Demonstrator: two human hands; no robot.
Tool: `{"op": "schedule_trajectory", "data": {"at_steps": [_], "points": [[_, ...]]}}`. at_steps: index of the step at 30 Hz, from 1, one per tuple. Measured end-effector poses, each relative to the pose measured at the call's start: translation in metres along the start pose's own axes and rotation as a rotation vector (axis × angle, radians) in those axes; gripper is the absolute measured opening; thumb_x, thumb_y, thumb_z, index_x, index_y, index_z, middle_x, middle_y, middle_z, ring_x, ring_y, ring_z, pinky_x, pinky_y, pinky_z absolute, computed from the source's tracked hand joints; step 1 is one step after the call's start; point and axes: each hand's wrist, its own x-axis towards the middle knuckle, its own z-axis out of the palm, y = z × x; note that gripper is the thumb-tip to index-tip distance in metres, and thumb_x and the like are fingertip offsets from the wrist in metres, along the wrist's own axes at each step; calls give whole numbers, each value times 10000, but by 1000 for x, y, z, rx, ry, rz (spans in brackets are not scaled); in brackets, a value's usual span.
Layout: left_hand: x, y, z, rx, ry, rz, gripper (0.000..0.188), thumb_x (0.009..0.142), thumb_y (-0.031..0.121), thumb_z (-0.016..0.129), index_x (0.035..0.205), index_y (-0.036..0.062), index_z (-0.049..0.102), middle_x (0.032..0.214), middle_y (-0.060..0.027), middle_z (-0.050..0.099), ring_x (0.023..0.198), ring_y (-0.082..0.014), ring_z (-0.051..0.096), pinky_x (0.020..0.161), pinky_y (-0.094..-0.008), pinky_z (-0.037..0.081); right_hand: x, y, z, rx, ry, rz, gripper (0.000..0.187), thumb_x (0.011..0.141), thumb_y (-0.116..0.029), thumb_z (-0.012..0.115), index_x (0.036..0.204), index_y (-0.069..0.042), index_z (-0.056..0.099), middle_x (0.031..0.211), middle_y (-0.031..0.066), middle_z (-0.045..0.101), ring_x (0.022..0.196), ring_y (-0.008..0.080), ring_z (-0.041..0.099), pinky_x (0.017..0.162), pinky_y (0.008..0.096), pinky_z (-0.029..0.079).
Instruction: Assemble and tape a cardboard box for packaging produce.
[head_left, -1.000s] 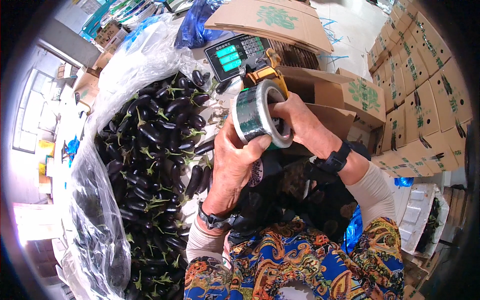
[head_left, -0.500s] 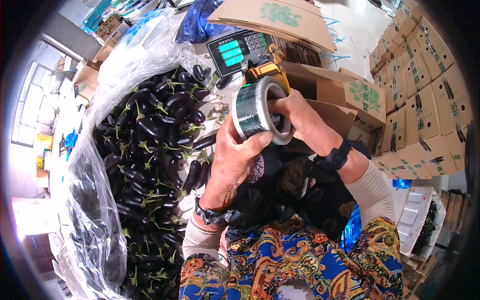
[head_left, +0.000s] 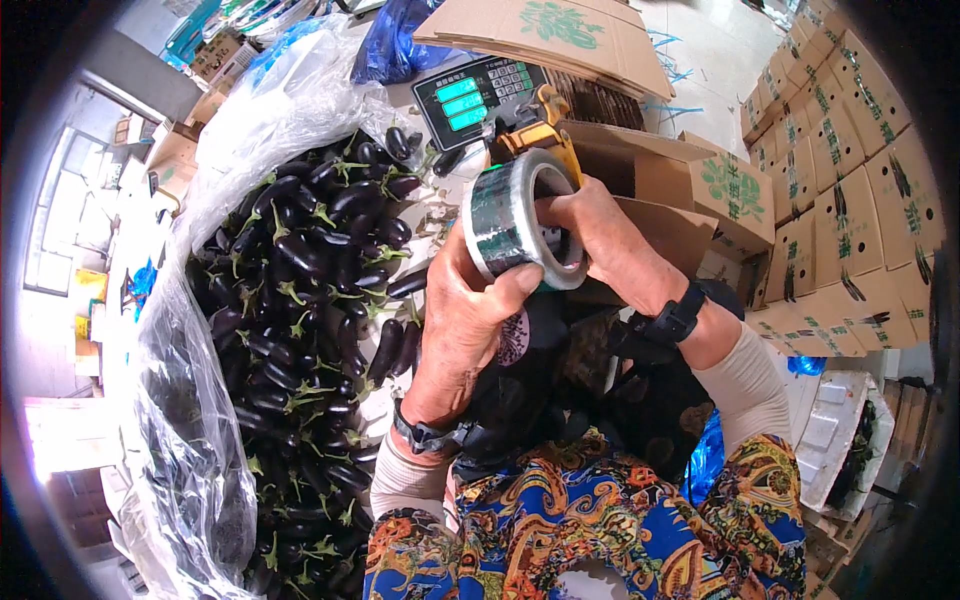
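Observation:
A wide roll of clear packing tape (head_left: 497,228) with dark green print is held up in front of me between both hands. My left hand (head_left: 468,305) grips its outer side, with the thumb along the lower edge. From the right, my right hand (head_left: 600,238) reaches to the ring, its thumb over the rim and into the hollow core; its other fingers are mostly hidden behind the roll. Just beyond the roll is a yellow tape dispenser (head_left: 535,135), partly covered by it. A large heap of dark purple eggplants (head_left: 300,260) lies to my left.
Clear plastic sheeting (head_left: 190,400) edges the heap. A scale display (head_left: 470,100) with lit readouts stands ahead. Flat cardboard sheets (head_left: 555,35) lie at the far side, and an open carton (head_left: 640,165) sits beyond my right hand. Stacked cartons (head_left: 840,190) line the right; a white foam box (head_left: 830,430) is nearer.
Both hands keep their hold on the tape roll, which stays in nearly the same place. Only a very slight shift of the arms shows.

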Motion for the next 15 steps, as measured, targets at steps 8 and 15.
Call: {"op": "schedule_trajectory", "data": {"at_steps": [8,15], "points": [[-1,-1,-2,-11,-31,-33,617,700,99,738,1238,-25,464,1113,-64,583,987,-120,560,902,-274,436,-1,-3,-3,-15,-45,24,116,720,5,634,821,59,610,693,92,619,576,164,604,536,272,495],[-5,-2,-3,12,10,-23,630,678,86,729,1241,-23,470,1106,-58,590,973,-123,567,886,-274,443,0,0,-5,-27,-65,69,115,719,-6,632,796,79,621,697,105,622,586,166,605,542,268,486]]}}
